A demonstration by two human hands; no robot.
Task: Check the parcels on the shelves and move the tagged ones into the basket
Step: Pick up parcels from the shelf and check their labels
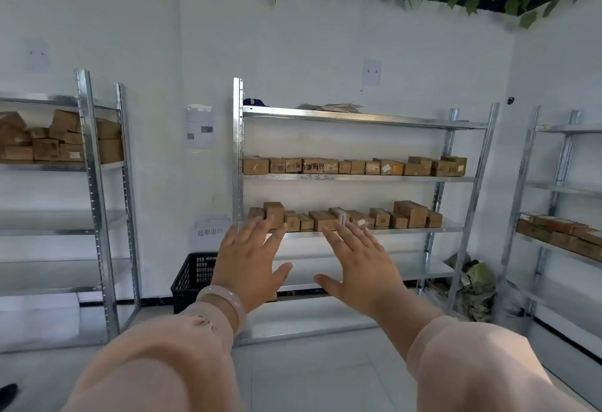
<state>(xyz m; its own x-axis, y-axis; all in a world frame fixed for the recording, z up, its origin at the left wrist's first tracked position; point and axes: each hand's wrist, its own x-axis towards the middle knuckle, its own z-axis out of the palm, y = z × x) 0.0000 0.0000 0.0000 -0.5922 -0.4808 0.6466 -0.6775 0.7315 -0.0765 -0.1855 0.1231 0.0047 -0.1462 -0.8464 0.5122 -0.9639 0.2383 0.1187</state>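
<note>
My left hand and my right hand are stretched out in front of me, palms forward, fingers spread, both holding nothing. Behind them stands the middle metal shelf unit. One row of brown cardboard parcels lies on its upper shelf, a second row of parcels on the shelf below, level with my fingertips. Some parcels carry small white labels. A black plastic basket stands on the floor to the left of this shelf, partly hidden by my left wrist.
A left shelf unit holds stacked parcels on its upper level. A right shelf unit carries a few flat parcels. A crumpled green bag lies on the floor between the middle and right shelves. White tiled floor lies below.
</note>
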